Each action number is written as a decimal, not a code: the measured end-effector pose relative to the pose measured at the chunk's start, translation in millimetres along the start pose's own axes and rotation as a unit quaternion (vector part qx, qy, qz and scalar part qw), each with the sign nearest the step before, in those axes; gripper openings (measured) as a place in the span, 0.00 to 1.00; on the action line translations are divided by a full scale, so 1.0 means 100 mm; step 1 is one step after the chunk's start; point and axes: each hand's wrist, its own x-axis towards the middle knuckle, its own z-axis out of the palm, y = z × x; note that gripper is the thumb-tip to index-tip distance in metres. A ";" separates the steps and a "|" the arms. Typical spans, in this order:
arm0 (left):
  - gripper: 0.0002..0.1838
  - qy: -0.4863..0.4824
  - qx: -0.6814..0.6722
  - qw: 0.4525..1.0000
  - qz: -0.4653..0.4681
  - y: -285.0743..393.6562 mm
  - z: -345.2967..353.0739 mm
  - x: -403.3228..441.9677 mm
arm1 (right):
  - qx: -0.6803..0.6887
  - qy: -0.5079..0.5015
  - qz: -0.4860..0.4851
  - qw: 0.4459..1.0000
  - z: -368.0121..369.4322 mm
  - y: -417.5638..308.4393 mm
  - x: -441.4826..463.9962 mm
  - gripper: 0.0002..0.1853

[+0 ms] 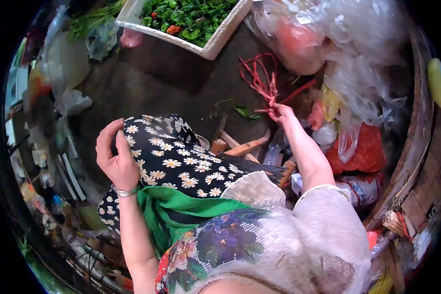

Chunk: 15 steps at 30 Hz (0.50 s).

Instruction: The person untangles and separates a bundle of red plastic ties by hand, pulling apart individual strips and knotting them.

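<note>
My right hand (pixel 281 112) is closed around a bundle of red plastic string (pixel 264 87), whose loops spread out above the dark floor. Beyond the fist, some strands point off toward the upper right. My left hand (pixel 116 156) lies on my knee, over black trousers with a daisy print (pixel 171 162). Its thumb stands apart from the fingers, and nothing shows in it. Below that hand, a green cloth (pixel 181 201) covers part of my lap. A few green leaves (pixel 247 113) lie on the floor just left of my right hand.
A white foam box (pixel 208 51) of green and red peppers (pixel 183 19) stands ahead. Clear plastic bags (pixel 362 59) pile up at the right, above a red bag (pixel 360 149). Wood pieces (pixel 247 147) lie near my legs. Mixed clutter lines the left side.
</note>
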 end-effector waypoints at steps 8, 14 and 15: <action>0.08 -0.015 0.053 0.998 0.036 0.16 0.19 0.14 | -0.152 0.078 -0.161 0.972 0.35 0.05 -0.31 0.06; 0.07 -0.030 0.050 0.997 0.058 0.18 0.33 0.23 | -0.138 -0.020 -0.109 0.984 0.46 0.02 -0.20 0.09; 0.07 -0.034 0.047 0.996 0.062 0.20 0.35 0.27 | -0.136 -0.023 -0.112 0.984 0.54 0.00 -0.25 0.09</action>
